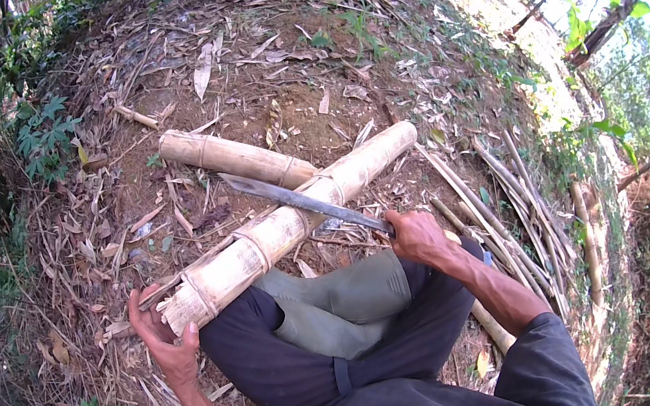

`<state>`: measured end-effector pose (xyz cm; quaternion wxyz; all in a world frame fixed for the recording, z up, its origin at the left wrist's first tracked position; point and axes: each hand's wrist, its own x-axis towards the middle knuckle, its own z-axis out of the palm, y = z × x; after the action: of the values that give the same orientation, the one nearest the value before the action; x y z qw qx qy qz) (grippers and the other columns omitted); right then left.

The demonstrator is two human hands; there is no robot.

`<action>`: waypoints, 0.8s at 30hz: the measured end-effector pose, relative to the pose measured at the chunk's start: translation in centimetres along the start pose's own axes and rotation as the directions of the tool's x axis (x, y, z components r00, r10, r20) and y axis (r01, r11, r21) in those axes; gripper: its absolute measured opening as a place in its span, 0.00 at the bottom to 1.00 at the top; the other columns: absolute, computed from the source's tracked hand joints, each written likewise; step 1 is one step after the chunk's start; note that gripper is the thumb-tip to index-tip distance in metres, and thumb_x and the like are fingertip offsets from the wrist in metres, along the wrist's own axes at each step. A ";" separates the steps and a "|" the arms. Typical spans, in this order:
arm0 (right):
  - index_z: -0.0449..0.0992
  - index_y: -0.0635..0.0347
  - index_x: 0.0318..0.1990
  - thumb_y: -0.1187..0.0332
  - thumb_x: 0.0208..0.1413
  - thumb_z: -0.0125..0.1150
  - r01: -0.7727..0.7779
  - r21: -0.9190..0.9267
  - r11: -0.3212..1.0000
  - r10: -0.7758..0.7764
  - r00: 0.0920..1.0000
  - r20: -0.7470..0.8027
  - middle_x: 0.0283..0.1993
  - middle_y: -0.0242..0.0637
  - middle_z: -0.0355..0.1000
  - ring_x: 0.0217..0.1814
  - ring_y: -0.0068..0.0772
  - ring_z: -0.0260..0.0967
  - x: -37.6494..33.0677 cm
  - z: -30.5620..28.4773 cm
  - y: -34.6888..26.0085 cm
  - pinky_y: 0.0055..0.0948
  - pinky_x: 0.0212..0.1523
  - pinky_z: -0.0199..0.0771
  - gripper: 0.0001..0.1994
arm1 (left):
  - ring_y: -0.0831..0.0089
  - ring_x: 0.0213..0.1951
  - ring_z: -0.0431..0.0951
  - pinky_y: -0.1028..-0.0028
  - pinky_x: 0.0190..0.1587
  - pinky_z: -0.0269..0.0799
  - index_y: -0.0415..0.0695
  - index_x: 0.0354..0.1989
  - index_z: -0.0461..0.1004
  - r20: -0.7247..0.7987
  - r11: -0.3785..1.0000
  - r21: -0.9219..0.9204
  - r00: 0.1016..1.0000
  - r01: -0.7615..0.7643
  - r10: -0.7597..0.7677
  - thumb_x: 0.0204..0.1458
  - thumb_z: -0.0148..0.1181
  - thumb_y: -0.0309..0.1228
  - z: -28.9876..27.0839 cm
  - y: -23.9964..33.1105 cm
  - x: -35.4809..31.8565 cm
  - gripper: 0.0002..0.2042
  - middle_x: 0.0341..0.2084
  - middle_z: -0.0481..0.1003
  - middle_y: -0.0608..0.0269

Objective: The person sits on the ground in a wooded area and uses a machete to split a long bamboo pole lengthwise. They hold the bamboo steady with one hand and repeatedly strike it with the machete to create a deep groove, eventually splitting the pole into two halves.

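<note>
Left hand (161, 335): forearm enters from lower edge, wrist bent up; palm cups the cut end of the bamboo pole (294, 221) from below, fingers curled round it, thumb on the near side. Clamped on the pole end.
Right hand (415, 235): arm comes in from lower right, elbow bent, dark sleeve at upper arm; fist closed on the handle of the machete (303, 199). Hands well apart, one at each side of the lap.
Bamboo pole: long, round, pale tan, dry and scuffed, w/ raised node rings; runs diagonally from the left hand up-right. Near end rough-cut, fibrous, w/ a thin split strip alongside. Rests over the knees and crosses a 2nd piece.
Machete: long, narrow, dark grey metal blade, slightly curved; lies across the top of the pole approx. mid-length, tip pointing up-left. Whether the edge has bitten into the bamboo: cannot tell.
Second bamboo section (237, 157): shorter, same tan colour, lying on the ground behind the pole, angled the other way; poles form an X.
Legs: seated, dark trousers, olive-green rubber boot (341, 302) folded under the pole.
Split bamboo strips (511, 199): thin, pale slats piled at the right, near the right arm.
Ground (276, 58): bare brown soil w/ dry leaves, husks, chips; green plants at the rim.
</note>
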<state>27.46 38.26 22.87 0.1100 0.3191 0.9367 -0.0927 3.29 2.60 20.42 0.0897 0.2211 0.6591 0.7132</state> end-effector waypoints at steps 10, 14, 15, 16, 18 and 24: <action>0.73 0.63 0.35 0.73 0.44 0.55 -0.046 0.073 0.996 0.053 0.993 -0.102 0.24 0.57 0.73 0.29 0.62 0.73 -1.2 1.5 0.2 0.54 0.35 0.71 0.09 | 0.60 0.58 0.65 0.64 0.62 0.60 0.44 0.69 0.48 -0.084 0.995 0.074 0.994 0.071 -0.065 0.46 0.62 0.29 0.5 0.4 1.1 0.41 0.58 0.62 0.49; 0.73 0.64 0.36 0.73 0.45 0.55 -0.168 0.151 0.974 0.188 0.973 -0.136 0.25 0.57 0.73 0.30 0.62 0.73 1.2 1.2 1.3 0.54 0.36 0.71 0.09 | 0.63 0.56 0.67 0.65 0.62 0.60 0.42 0.65 0.60 -0.139 0.974 0.156 0.979 0.167 -0.146 0.50 0.61 0.34 1.1 1.7 2.1 0.32 0.55 0.66 0.50; 0.73 0.64 0.36 0.72 0.45 0.55 -0.172 0.148 0.974 0.190 0.975 -0.117 0.25 0.56 0.73 0.30 0.61 0.73 1.3 1.0 1.4 0.54 0.35 0.71 0.09 | 0.63 0.56 0.67 0.65 0.62 0.60 0.41 0.63 0.62 -0.141 0.963 0.182 0.975 0.198 -0.173 0.50 0.61 0.34 0.9 1.8 2.3 0.30 0.55 0.66 0.50; 0.73 0.63 0.36 0.72 0.44 0.56 -0.125 0.130 0.984 0.141 0.983 -0.120 0.26 0.56 0.74 0.30 0.61 0.73 1.0 1.2 0.7 0.54 0.35 0.71 0.10 | 0.64 0.55 0.68 0.66 0.61 0.61 0.40 0.60 0.67 -0.165 0.960 0.188 0.970 0.207 -0.177 0.53 0.61 0.38 0.7 1.5 2.5 0.27 0.53 0.68 0.51; 0.74 0.63 0.36 0.68 0.50 0.56 -0.031 0.074 0.997 0.039 0.994 -0.101 0.26 0.58 0.74 0.30 0.61 0.75 -0.5 2.0 -0.6 0.56 0.36 0.72 0.09 | 0.63 0.55 0.69 0.66 0.59 0.63 0.40 0.60 0.67 -0.207 0.953 0.083 0.941 0.291 -0.269 0.54 0.61 0.39 1.1 1.6 2.9 0.26 0.52 0.69 0.51; 0.73 0.68 0.36 0.69 0.53 0.54 -0.147 0.141 0.979 0.162 0.981 -0.105 0.26 0.58 0.74 0.30 0.61 0.74 1.5 2.1 1.3 0.54 0.35 0.73 0.09 | 0.62 0.51 0.72 0.61 0.47 0.75 0.41 0.58 0.67 -0.214 0.912 -0.027 0.889 0.408 -0.404 0.56 0.60 0.43 1.0 1.3 3.8 0.25 0.49 0.71 0.51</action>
<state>27.43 39.65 20.31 0.0409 0.4023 0.9057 -0.1272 0.58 4.92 22.48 0.1627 0.0008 0.7034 0.6919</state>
